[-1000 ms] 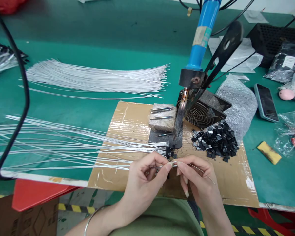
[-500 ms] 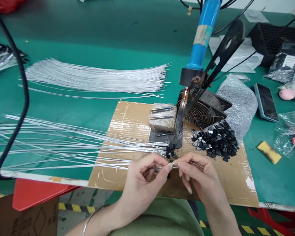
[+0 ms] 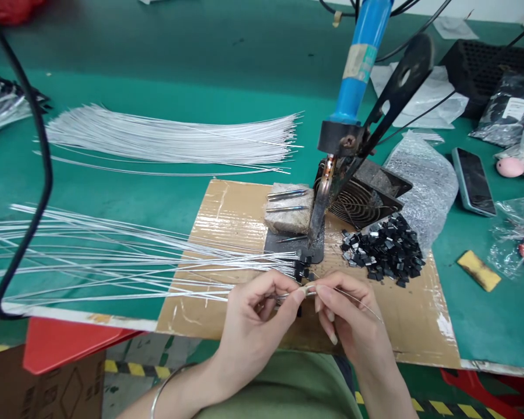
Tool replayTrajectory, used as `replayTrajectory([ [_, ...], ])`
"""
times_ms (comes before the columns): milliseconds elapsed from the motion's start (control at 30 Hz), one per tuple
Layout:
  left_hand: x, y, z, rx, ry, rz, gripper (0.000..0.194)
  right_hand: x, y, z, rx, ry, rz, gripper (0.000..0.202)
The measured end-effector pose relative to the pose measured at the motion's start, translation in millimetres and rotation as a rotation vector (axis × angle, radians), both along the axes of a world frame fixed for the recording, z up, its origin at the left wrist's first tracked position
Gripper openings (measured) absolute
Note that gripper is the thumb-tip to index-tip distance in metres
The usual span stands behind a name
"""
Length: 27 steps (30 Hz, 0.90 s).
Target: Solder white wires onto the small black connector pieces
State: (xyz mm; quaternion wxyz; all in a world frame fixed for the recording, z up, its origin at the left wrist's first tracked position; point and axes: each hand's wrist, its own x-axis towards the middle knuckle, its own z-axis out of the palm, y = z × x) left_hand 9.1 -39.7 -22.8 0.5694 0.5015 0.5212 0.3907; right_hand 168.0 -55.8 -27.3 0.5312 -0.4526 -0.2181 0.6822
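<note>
My left hand (image 3: 257, 329) is closed, thumb and forefinger pinching a thin pale wire over the front of the cardboard. Close beside it, my right hand (image 3: 353, 311) pinches the same spot, its other fingers curled below. A fine wire (image 3: 362, 304) trails from the right fingers across the back of that hand. The small piece between the fingertips is mostly hidden. Just behind the hands lie white wires (image 3: 227, 256) with black connector ends (image 3: 302, 269). A blue-handled soldering iron (image 3: 353, 87) in a black stand points down above the cardboard (image 3: 402, 331).
Small black-and-silver connectors (image 3: 388, 250) form a pile at the right. A fan (image 3: 358, 201) and a block with metal tips (image 3: 288, 212) sit behind. Farther back lies a bundle of white wires (image 3: 170, 137). A phone (image 3: 474, 180) and yellow sponge (image 3: 479, 270) are right; a black cable (image 3: 43, 157) hangs left.
My right hand has shifted very slightly left, with its lower fingers a little more tucked in. My left hand keeps its pinch almost unmoved.
</note>
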Motion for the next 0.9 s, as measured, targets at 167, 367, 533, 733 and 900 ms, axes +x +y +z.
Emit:
replayTrajectory([
  [167,2.5,1.1,4.1,-0.019,0.036,0.017,0.025,-5.6,1.1,2.3,-0.002,0.017,-0.057,0.020],
  [367,4.4,2.4,8.2,-0.028,0.066,0.038,0.023,-9.8,0.0,1.2,0.010,-0.008,-0.100,0.017],
  [533,4.0,3.8,5.6,-0.001,0.033,0.043,0.021,-5.9,-4.4,-2.4,0.052,-0.112,-0.087,0.014],
  [733,0.9,10.0,6.0,0.006,-0.030,0.095,0.010,28.0,0.9,-0.3,0.210,-0.845,-0.333,0.010],
  [900,-1.1,13.6,6.7,0.018,-0.027,0.081,0.005,60.7,9.1,-11.8,0.331,-1.453,-0.240,0.015],
])
